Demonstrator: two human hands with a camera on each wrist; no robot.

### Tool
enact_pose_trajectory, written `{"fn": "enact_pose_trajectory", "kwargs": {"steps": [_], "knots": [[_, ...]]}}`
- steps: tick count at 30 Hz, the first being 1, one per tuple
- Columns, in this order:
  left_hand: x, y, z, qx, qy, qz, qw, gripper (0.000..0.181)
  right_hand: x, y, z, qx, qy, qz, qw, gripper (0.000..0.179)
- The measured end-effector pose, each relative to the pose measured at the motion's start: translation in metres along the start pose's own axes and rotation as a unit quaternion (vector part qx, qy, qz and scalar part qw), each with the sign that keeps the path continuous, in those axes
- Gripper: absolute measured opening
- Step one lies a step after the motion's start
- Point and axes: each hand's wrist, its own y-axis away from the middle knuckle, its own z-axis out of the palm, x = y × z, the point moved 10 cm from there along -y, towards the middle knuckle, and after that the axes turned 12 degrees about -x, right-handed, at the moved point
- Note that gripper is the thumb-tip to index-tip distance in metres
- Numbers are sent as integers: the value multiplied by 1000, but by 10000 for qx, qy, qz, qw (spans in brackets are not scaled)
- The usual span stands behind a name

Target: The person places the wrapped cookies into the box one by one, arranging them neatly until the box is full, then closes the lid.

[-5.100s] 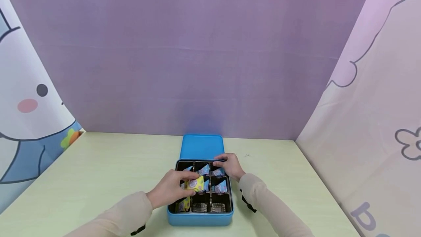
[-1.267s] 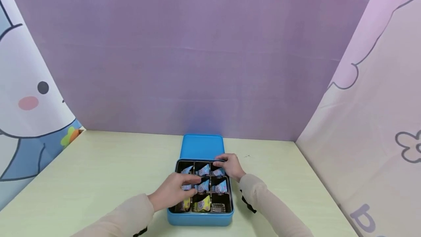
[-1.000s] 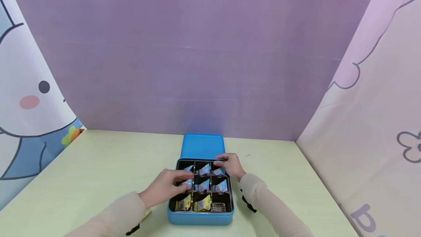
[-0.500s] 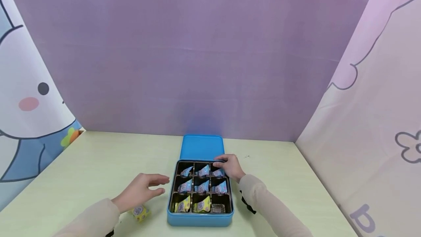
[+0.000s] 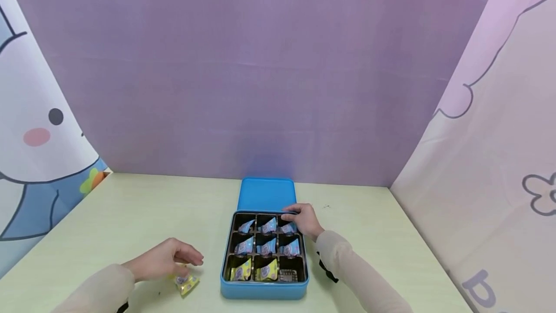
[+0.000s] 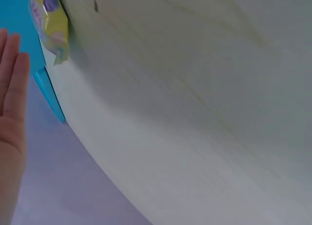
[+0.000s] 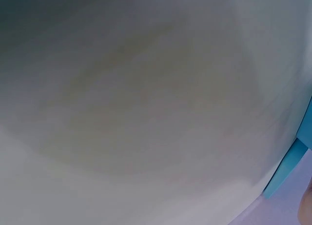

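My left hand (image 5: 162, 257), palm down with fingers extended, hovers over the table left of the box. A yellow wrapped candy (image 5: 187, 284) lies just below its thumb. In the left wrist view the straight fingers (image 6: 17, 83) stand beside that candy (image 6: 51, 20), holding nothing. My right hand (image 5: 307, 220) grips the back right corner of the blue box (image 5: 265, 291), thumb on the inner side of the rim. Black compartments hold blue wrapped candies (image 5: 266, 246) in the back and middle rows. Two yellow candies (image 5: 267, 270) sit in the front row; its right compartment shows a ribbed floor.
The box's blue lid (image 5: 267, 194) lies open behind it, near the purple backdrop (image 5: 269, 86). Printed cloth walls (image 5: 478, 168) stand on both sides of the pale table (image 5: 360, 235).
A yellow candy went from my left hand into the front middle compartment. That hand then moved left and down, out of the box to the loose candy. My right hand stayed put.
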Motion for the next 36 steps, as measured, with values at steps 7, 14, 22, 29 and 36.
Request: {"fn": "enact_pose_trajectory", "kwargs": {"steps": [7,14,22,29,36], "knots": [[-12,3,3,38,-396,-122,9991,27,1,0,0,7,37,-21,10000,22],[-15,5,-2,255,-612,-189,9976,26,0,-1,1,26,28,-47,10000,22],[-19,5,-10,675,-887,-227,9935,27,0,-1,1,42,79,-82,9999,22],[-20,7,-16,988,-1106,-290,9885,30,1,-1,1,29,41,-12,10000,22],[-18,8,-14,996,-1427,-338,9842,37,0,-1,0,16,42,-103,9999,23]]}}
